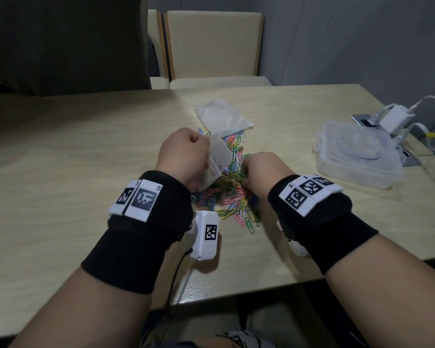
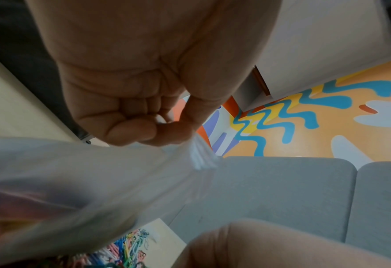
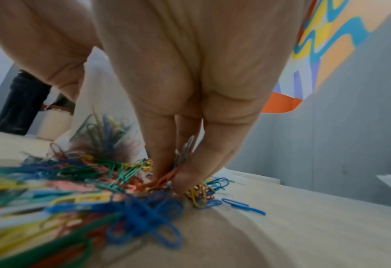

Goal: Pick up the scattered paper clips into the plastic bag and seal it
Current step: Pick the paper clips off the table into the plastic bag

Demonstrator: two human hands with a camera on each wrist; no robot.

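A pile of coloured paper clips (image 1: pixel 232 187) lies in the middle of the pale wooden table (image 1: pixel 60 159). My left hand (image 1: pixel 183 154) is held in a fist and pinches the rim of a clear plastic bag (image 1: pixel 217 159), which hangs over the pile; in the left wrist view the bag (image 2: pixel 86 181) bunches below the fist (image 2: pixel 144 127). My right hand (image 1: pixel 259 172) reaches down into the clips. In the right wrist view its fingertips (image 3: pixel 180 181) pinch a small bunch of clips (image 3: pixel 167 179) in the heap.
A second clear bag (image 1: pixel 221 115) lies flat beyond the pile. A clear plastic box (image 1: pixel 357 156) stands at the right, with a white charger and cables (image 1: pixel 397 116) behind it. Two cream chairs (image 1: pixel 211 46) stand at the table's far side.
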